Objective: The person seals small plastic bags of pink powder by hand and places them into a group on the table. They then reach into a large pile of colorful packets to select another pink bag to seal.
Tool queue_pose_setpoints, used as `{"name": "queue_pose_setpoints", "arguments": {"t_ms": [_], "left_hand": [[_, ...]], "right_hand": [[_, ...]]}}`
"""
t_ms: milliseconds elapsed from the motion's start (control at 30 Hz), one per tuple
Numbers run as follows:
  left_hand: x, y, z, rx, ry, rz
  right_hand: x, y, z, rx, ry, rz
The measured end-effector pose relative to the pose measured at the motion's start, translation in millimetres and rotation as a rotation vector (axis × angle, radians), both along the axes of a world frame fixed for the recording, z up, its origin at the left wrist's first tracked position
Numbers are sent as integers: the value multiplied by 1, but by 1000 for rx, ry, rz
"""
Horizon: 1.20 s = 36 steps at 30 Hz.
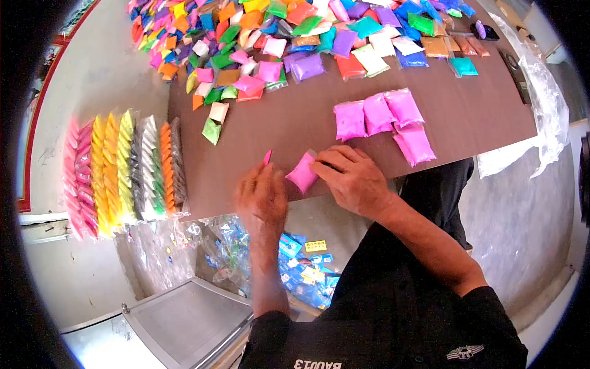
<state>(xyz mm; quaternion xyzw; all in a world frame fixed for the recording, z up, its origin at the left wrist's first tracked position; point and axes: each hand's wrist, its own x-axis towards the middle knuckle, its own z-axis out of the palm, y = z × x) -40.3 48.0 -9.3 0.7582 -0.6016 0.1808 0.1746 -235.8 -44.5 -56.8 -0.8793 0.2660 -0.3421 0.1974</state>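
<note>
With its fingertips on the edge, my right hand [357, 182] pinches a small pink plastic packet [302, 173] near the table's front edge. To the left of it, my left hand [263, 195] is slightly blurred, its fingers curled in. A thin pink item [268, 157] sticks up from those fingers; its kind is not clear. Beyond my right hand lie several similar pink packets [378, 114], some in a row and some overlapping at the right.
A heap of many-coloured packets [295, 40] covers the back of the brown table [276, 123]. Overlapping rows of packets sorted by colour [123, 172] stand at the left. Clear plastic sheeting [541, 104] hangs at the right edge. Blue wrappers [307, 273] lie below the table.
</note>
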Motion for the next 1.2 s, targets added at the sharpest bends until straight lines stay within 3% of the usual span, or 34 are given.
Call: {"name": "queue_pose_setpoints", "arguments": {"t_ms": [67, 233, 400, 567, 767, 1200], "left_hand": [[-21, -6, 0, -22, 256, -280], [-33, -13, -18, 49, 279, -382], [-47, -16, -17, 45, 197, -316], [-77, -18, -13, 98, 158, -253], [-129, -34, -12, 154, 207, -248], [-147, -35, 1, 198, 395, -374]], "right_hand": [[0, 0, 2, -11, -24, 9], [-4, -2, -6, -74, -193, 5], [-12, 0, -8, -128, -360, 65], [-49, 16, -11, -28, -508, 38], [-128, 61, -41, 146, -287, -48], [-151, 61, -54, 358, -235, -116]]}}
